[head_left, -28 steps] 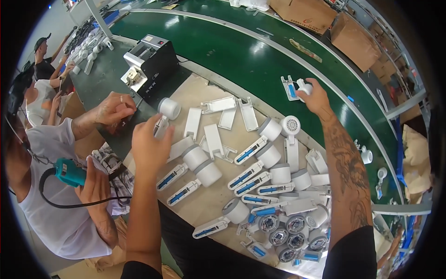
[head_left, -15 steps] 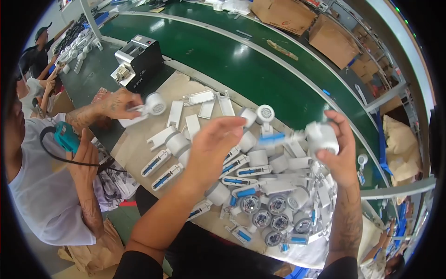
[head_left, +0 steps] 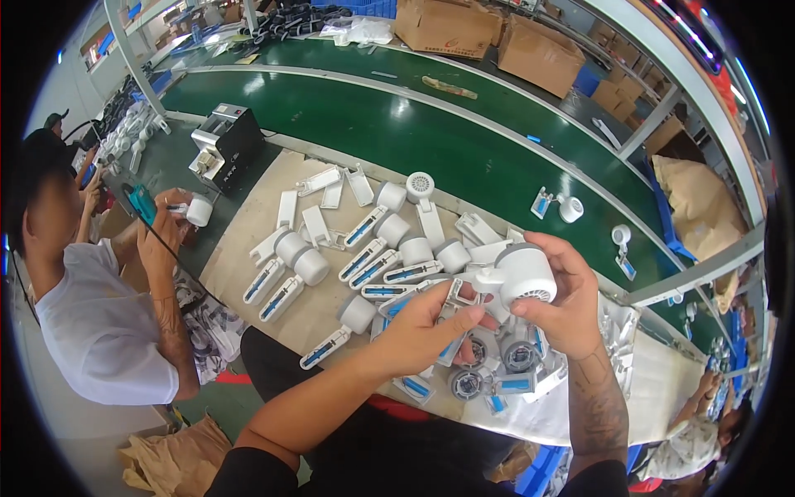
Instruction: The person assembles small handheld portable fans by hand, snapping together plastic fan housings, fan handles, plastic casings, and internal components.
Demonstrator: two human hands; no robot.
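Observation:
My right hand is closed round the white cylindrical head of a fan-like unit, its grille facing down toward me. To its left, my left hand has its thumb and fingers closed on a white handle part with an open frame. The part sits close to the head's short neck; I cannot tell if the two are joined. Under and around my hands lie similar units, among them a head with an open round end. Open handles with blue strips inside lie left of them.
Brown paper covers the bench. Loose white handle covers lie farther back. A black machine stands back left, and a green conveyor carries several units beyond. At left, a co-worker holds a teal power tool against a white unit.
My hands have come together, and my left hand, open before, now grips the handle part. The co-worker has brought the teal tool up to the white unit. The view has shifted right.

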